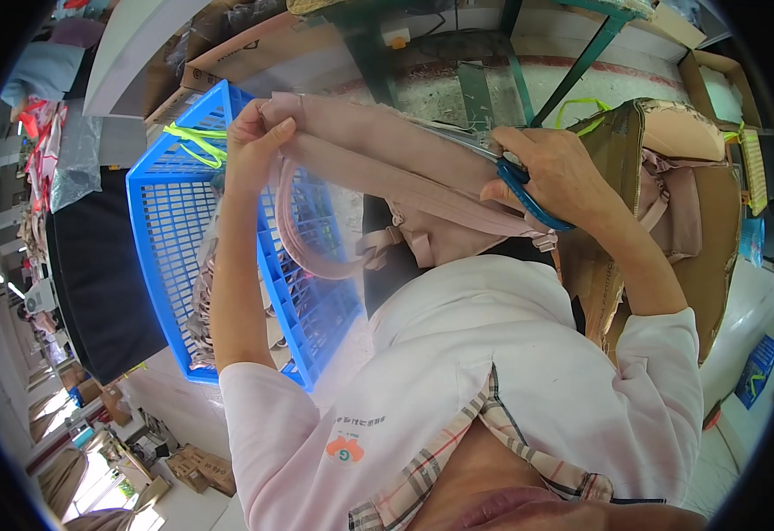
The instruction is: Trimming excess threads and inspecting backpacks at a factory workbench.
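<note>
A dusty-pink fabric bag (360, 128) with long straps is stretched across in front of me. My left hand (257, 146) pinches its upper left end between thumb and fingers. In my right hand (553, 173) is a pair of scissors (525, 196) with blue handles. The metal blades point left along the bag's upper edge, near some loose threads; how far they are parted is hard to make out. One strap (303, 252) loops down below my left hand, and other straps with buckles hang over my lap.
At the left stands a blue plastic basket (171, 265) with pinkish pieces inside and a yellow-green tie on its rim. To the right, an open cardboard box (621, 177) holds more pink bags (674, 212). Green metal table legs (577, 71) rise beyond my hands.
</note>
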### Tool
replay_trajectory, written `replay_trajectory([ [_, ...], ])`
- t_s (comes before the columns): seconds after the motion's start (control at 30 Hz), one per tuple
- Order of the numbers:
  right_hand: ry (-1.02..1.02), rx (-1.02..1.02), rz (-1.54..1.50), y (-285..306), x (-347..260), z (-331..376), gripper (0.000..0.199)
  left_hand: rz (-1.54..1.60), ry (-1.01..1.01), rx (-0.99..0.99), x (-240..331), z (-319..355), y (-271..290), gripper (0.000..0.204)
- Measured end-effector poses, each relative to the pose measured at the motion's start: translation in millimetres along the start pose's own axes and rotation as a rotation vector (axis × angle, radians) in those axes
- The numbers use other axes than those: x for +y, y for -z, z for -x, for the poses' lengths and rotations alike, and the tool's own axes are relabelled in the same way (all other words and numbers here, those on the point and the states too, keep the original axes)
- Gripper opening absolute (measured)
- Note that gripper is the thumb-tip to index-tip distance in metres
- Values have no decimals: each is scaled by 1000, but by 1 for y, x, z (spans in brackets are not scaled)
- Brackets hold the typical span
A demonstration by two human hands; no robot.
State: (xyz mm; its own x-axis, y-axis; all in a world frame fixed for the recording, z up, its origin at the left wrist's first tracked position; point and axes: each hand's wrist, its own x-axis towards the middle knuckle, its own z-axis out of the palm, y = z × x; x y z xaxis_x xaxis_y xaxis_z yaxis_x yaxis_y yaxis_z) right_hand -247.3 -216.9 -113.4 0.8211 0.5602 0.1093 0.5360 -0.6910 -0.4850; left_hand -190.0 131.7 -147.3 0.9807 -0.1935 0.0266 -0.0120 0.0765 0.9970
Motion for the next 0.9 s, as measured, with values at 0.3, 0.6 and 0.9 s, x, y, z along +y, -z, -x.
replay_trajectory([
  [0.3,50,58,7,-9,-3,-15,52,5,12,-19,3,4,-4,18],
  [0.6,-5,-7,-11,-14,-6,-13,52,33,13,-11,4,8,-3,20],
  [0.9,109,127,9,-19,-11,-21,49,27,12,2,7,11,-8,21],
])
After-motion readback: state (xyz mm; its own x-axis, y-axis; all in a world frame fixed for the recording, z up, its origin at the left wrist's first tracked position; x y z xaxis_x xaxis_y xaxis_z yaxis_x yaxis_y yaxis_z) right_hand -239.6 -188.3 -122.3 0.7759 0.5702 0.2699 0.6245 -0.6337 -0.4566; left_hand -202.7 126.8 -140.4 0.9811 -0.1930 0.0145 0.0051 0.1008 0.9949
